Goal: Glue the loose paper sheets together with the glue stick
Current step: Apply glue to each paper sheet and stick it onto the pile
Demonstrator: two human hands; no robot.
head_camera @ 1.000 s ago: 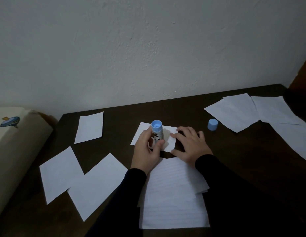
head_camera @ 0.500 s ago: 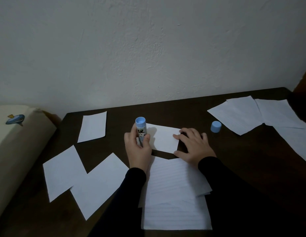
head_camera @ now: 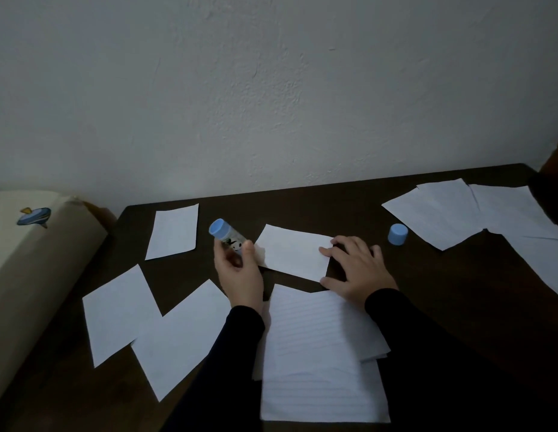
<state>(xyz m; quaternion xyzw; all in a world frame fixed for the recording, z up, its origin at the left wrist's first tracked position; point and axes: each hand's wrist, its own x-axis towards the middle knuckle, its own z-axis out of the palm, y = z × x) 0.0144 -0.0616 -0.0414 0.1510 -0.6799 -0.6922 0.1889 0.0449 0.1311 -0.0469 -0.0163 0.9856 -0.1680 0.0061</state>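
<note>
Glue stick (head_camera: 225,237) is sitting in your left hand (head_camera: 240,275), tilted with its blue end leaning up toward ten o'clock, just off the left edge of the small paper sheet (head_camera: 294,255). Your fingers and thumb are curling around its printed barrel, gripping it above the dark wooden table (head_camera: 443,291); whether its lower tip is touching anything, you cannot tell. Your right hand (head_camera: 355,269) is lying flat with its fingers spread, pressing down on the right end of that small sheet and pinning it to the table. The blue cap (head_camera: 397,234) is standing by itself at about two o'clock from your right hand, near it but apart. Directly at six o'clock from the small sheet, a stack of lined paper (head_camera: 318,353) is lying between your dark sleeves. At nine o'clock from the stack, two blank sheets (head_camera: 153,319) are resting with their corners overlapping, and another single sheet (head_camera: 173,230) is lying at eleven o'clock, close to the table's far edge. Several overlapping sheets (head_camera: 477,213) are spreading out at two o'clock, well apart from your hands. A beige cushion (head_camera: 28,269) with a small blue picture is leaning beside the table at nine o'clock.
</note>
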